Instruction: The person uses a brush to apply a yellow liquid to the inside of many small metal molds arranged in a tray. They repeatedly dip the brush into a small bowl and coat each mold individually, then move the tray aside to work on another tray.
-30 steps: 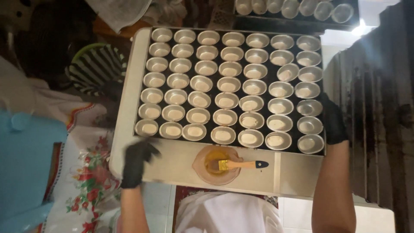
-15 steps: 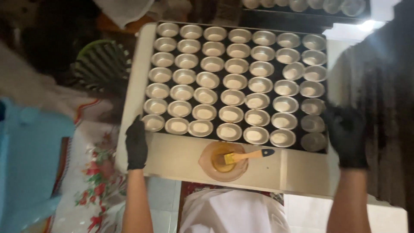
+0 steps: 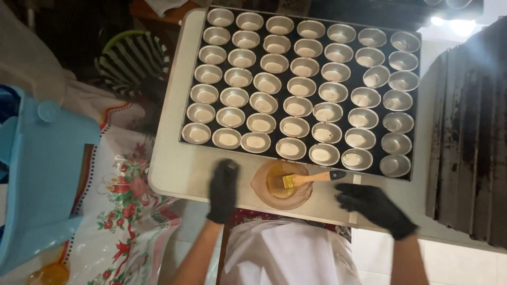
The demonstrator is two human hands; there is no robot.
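A dark baking tray (image 3: 364, 29) holds several rows of small round metal cups (image 3: 293, 106) on a pale table (image 3: 177, 169). In front of the tray sits a brown bowl (image 3: 282, 184) of amber liquid with a wooden-handled pastry brush (image 3: 311, 178) resting in it. My left hand (image 3: 223, 190), in a black glove, lies flat on the table just left of the bowl and holds nothing. My right hand (image 3: 372, 206), also gloved, rests on the table right of the bowl, fingers spread, just below the brush handle's end.
A light blue plastic container (image 3: 39, 174) stands at the left on a flowered cloth (image 3: 124, 211). A green and black striped basket (image 3: 132, 58) is beyond it. A stack of dark baking sheets (image 3: 470, 142) stands at the right.
Both hands have come inward from the tray's sides onto the table on either side of the bowl. The view has shifted so that the tray sits higher in the frame.
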